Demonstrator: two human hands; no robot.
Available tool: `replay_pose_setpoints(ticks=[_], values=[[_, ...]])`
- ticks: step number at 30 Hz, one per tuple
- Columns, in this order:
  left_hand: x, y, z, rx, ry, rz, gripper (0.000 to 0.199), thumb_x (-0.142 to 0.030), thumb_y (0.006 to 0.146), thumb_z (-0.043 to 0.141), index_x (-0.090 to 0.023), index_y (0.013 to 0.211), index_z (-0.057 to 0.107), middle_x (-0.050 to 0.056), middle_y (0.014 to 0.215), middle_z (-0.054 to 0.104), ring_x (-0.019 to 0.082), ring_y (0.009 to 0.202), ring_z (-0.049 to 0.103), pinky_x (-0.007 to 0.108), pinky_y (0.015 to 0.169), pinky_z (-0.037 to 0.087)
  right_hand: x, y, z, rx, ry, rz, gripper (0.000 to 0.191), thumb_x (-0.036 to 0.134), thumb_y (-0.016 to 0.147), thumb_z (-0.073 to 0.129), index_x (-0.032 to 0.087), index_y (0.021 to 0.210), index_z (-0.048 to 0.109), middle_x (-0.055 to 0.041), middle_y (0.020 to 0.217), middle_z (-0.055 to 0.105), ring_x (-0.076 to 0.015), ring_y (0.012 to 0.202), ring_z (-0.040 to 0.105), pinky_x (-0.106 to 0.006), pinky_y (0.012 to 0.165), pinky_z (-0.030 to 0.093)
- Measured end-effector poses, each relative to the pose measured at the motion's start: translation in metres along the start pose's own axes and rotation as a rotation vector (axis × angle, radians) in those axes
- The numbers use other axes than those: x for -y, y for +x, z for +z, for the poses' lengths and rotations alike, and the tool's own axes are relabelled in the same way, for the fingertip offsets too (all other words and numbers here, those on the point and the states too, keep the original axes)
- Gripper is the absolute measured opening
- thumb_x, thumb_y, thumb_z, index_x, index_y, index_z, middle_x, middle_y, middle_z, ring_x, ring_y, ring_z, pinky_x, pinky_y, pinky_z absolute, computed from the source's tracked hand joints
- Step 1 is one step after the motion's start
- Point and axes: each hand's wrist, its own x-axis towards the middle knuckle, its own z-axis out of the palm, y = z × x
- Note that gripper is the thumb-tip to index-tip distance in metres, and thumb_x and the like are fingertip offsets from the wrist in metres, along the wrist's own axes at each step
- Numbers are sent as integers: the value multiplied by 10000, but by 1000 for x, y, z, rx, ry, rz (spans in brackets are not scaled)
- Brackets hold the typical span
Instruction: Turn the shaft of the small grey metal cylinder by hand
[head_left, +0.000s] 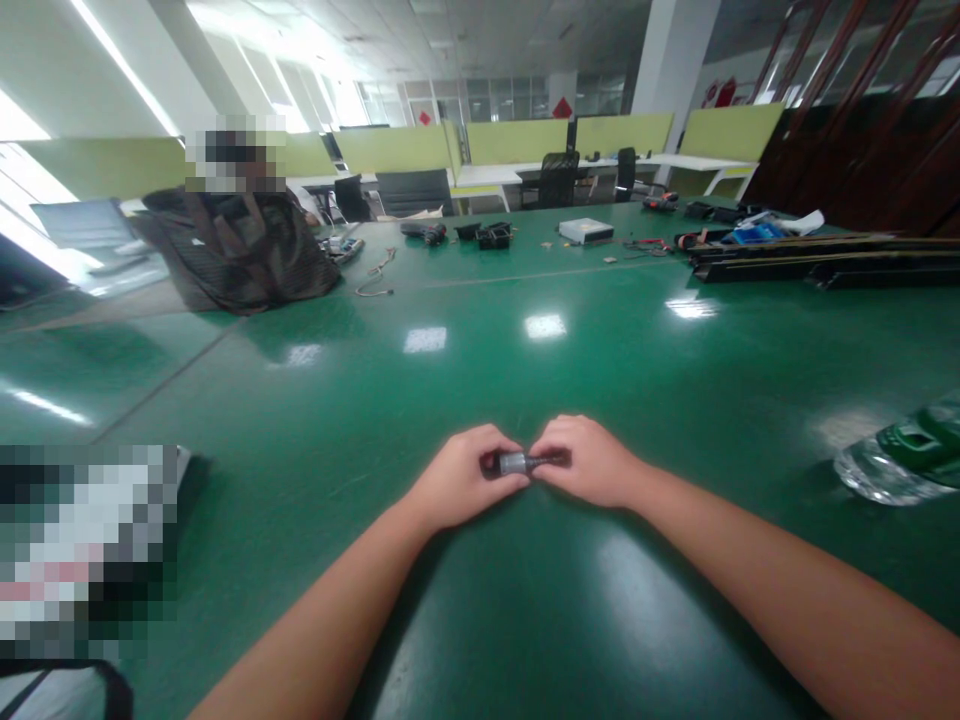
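Both hands meet over the green table (517,370), closed around a small cylindrical piece (514,463) with a grey middle and dark ends. Its exact kind does not show. My left hand (469,475) wraps the thicker dark end, thumb below and fingers above. Between thumb and fingertips my right hand (585,458) pinches the narrower, ribbed dark end. The piece lies about level, pointing left to right, and its two ends are partly hidden by the fingers.
A clear bottle with a green label (911,450) lies at the right. A dark bag (244,245) stands at the back left, near a person. A white box (586,231) and black strips (825,258) are at the back. A blurred-out box (90,540) is front left.
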Motion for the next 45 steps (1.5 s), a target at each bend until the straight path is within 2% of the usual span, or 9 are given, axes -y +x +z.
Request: replay_pose_setpoints(ticks=[24,36,45], values=[[-2,-1,-1,-13,12,9,229,-338,799,731,-189,970,705,22,841,643,156,739,575,256,665,434,-6,-5,-10,21,-31,9,94,245,789,709,208,872,734,-26,833,716,-178,824,618,-327,796,418],[-1,-1,-2,-10,9,9,239,-349,794,730,-194,975,710,28,848,650,158,735,580,257,655,433,-7,-6,-18,27,-18,32,64,219,762,723,199,821,737,-23,787,709,-165,765,613,-305,740,422],[0,-1,1,-20,-5,4,236,-351,797,727,-198,977,709,25,848,655,155,726,578,259,648,436,-20,-9,-32,60,36,103,69,185,721,725,186,789,734,-10,736,673,-132,667,599,-256,641,446]])
